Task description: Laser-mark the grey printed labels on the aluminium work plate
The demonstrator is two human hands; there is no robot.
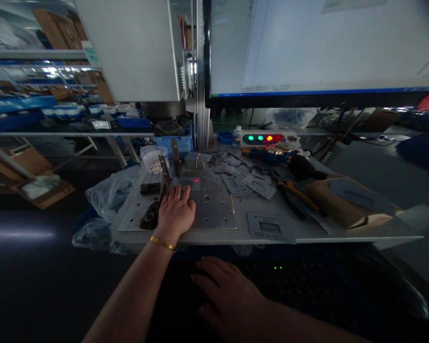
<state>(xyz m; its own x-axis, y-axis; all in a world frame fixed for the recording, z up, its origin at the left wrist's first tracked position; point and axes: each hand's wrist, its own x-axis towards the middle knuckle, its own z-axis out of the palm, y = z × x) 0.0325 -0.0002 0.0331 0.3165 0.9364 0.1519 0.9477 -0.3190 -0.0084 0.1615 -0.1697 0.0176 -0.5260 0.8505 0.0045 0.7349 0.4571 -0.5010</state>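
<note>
My left hand (pixel 177 209) lies flat on the metal fixture plate (pixel 214 214), fingers stretched out and open. Its fingertips touch the near edge of a small grey label plate (pixel 186 183), which has a red light mark at its right end. Upright metal brackets (pixel 163 171) stand just behind and left of the fingers. My right hand (pixel 232 295) is over the dark keyboard (pixel 296 286) below the table edge, its fingers loosely spread. Shadow hides which keys it touches. Above the plate hangs the grey machine head (pixel 128 52).
Several loose label plates (pixel 259 186) lie right of the fixture, with pliers (pixel 298 197) and a cardboard box (pixel 343 205) beyond. A clear plastic cup (pixel 154 159) stands behind. A lit button panel (pixel 264 138) sits under the monitor (pixel 321 52). Plastic bags (pixel 110 195) hang at left.
</note>
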